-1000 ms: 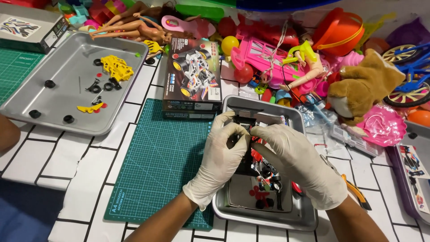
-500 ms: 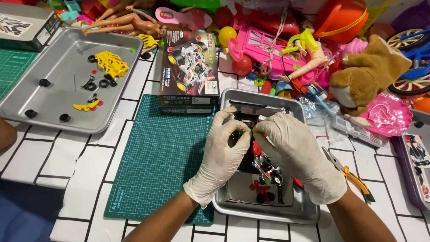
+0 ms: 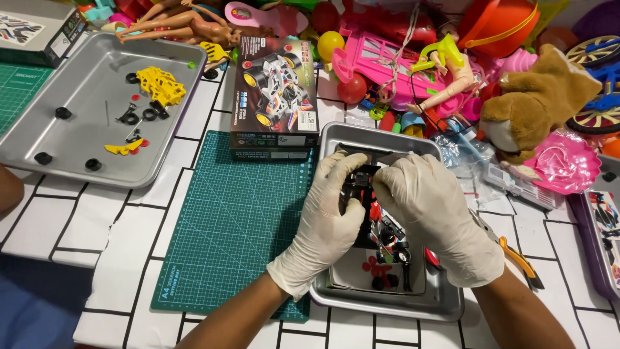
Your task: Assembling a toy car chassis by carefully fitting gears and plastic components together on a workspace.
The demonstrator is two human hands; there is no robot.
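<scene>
While your white-gloved left hand (image 3: 326, 220) and right hand (image 3: 434, 213) both grasp the small black toy chassis (image 3: 359, 187) over the shallow steel tray (image 3: 387, 139), it lies between them — long axis pointing away.

table (image 3: 39, 226): white tile, dark grout | floor (image 3: 32, 310): blue, lower left | light: bright, even

Upper left: grey tray (image 3: 39, 139) with yellow parts (image 3: 161, 85). Centre: green cutting mat (image 3: 226, 226), toy car box (image 3: 274, 97). Right: plush dog (image 3: 536, 103).
</scene>
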